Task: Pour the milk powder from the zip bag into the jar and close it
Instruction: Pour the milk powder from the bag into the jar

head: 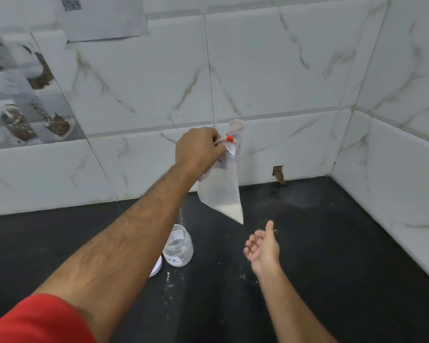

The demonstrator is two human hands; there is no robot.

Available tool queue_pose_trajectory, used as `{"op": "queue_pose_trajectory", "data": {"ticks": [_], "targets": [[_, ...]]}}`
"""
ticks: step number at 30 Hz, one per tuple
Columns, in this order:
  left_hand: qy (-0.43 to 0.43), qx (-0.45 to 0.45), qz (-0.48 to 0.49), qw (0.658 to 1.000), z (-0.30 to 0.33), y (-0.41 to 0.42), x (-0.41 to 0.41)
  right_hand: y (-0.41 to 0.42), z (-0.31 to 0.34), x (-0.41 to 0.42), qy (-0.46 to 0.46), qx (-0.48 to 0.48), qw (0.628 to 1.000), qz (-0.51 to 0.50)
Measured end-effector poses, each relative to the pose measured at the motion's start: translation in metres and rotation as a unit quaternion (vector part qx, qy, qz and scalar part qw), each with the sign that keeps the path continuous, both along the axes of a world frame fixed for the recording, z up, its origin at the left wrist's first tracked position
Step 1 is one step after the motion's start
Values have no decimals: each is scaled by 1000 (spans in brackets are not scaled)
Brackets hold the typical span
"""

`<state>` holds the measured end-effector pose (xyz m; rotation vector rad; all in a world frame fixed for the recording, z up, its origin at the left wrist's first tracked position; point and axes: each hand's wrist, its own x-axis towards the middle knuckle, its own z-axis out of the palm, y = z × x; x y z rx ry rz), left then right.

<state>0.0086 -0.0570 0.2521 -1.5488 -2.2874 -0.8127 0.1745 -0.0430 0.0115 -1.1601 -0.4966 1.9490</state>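
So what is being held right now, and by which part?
The left hand grips the zip bag by its top, near the red slider. The right hand holds nothing.

Handwritten letters "ER" are seen on a white label [173,260] on the jar [180,246]. On the wall above the jar, a QR code [71,2] is printed on paper.

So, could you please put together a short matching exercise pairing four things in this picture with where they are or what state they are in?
Things:
1. zip bag
2. jar
3. lid
4. right hand

States:
A. open, empty, palm up
B. flat on the counter beside the jar
C. hanging from the left hand
D. upright, uncapped

Pairs: 1-C, 2-D, 3-B, 4-A
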Motion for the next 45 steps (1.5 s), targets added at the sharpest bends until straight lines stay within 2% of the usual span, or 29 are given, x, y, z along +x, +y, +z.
{"op": "queue_pose_trajectory", "data": {"ticks": [5, 8, 12, 16, 21, 26, 30, 35, 40, 45], "targets": [[-55, 2, -13, 998, 12, 1, 8, -30, 0, -37, 113, -23, 987, 110], [-136, -10, -47, 990, 14, -2, 6, -30, 24, -57, 220, -44, 963, 151], [-232, -27, -140, 962, 14, -18, -3, -23, 43, -69, 337, -86, 931, 106], [-278, -41, -196, 940, 13, -43, -20, -11, 47, -68, 403, -43, 913, 45], [-340, -29, -225, 913, 3, -76, -47, -2, 49, -57, 398, 10, 917, 5], [-336, -18, -193, 922, -23, -100, -75, 1, 58, -50, 398, 55, 915, -30], [-366, 7, -160, 917, -47, -113, -91, -1, 69, -49, 338, 89, 936, -47], [-394, -3, -169, 903, -73, -124, -97, -8, 75, -47, 252, 127, 959, -8], [-330, 11, -146, 933, -83, -128, -96, -12, 79, -45, 208, 108, 972, -4], [-185, -50, -137, 972, -81, -128, -108, -8, 81, -37, 199, 139, 968, -56]]}}
